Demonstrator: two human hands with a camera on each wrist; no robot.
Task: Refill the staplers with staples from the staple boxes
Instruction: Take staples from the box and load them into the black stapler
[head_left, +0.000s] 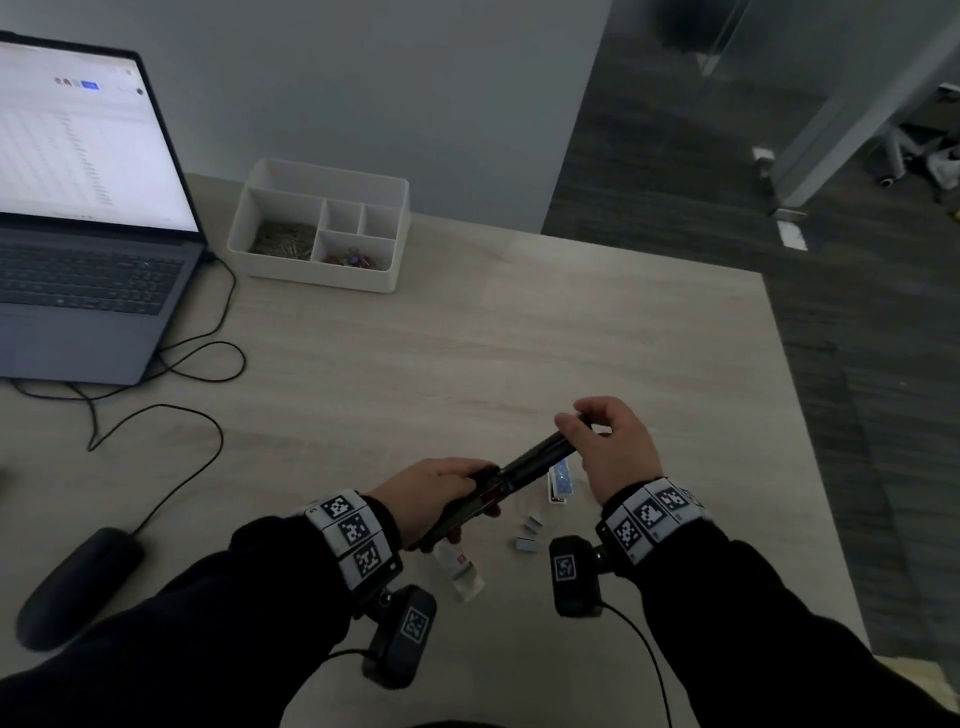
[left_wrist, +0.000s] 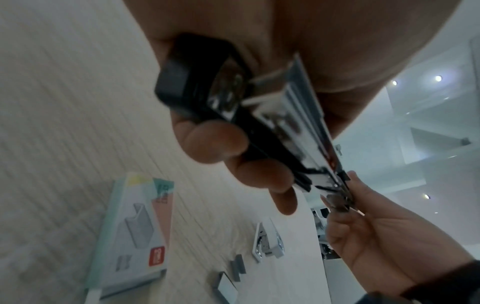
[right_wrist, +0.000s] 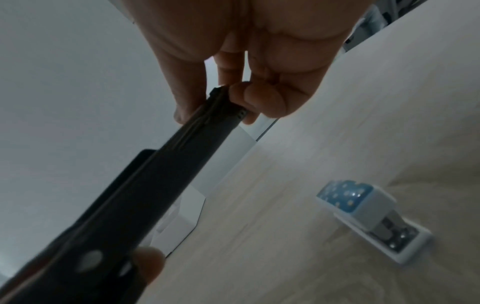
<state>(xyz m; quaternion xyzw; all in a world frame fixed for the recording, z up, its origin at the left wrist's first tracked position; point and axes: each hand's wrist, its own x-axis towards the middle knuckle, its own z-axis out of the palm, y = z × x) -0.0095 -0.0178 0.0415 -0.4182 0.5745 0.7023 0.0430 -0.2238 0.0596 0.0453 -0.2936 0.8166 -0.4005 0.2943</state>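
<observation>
A long black stapler (head_left: 524, 465) is held above the table between both hands. My left hand (head_left: 434, 491) grips its near end, fingers curled round the black base (left_wrist: 197, 98), with the metal staple channel (left_wrist: 301, 115) showing. My right hand (head_left: 605, 441) pinches the far tip (right_wrist: 226, 96) of the stapler between thumb and fingers. A small blue dotted stapler (head_left: 560, 480) (right_wrist: 363, 214) stands on the table under the black one. A staple box (head_left: 460, 569) (left_wrist: 135, 232) lies by my left wrist, with loose staple strips (head_left: 529, 535) (left_wrist: 237, 267) next to it.
A white organiser tray (head_left: 319, 223) holding small clips stands at the back of the table. An open laptop (head_left: 83, 208) sits at the left with cables (head_left: 171, 374) trailing across the wood. A dark mouse-like object (head_left: 78, 582) lies near left. The table's right edge (head_left: 810, 415) drops to floor.
</observation>
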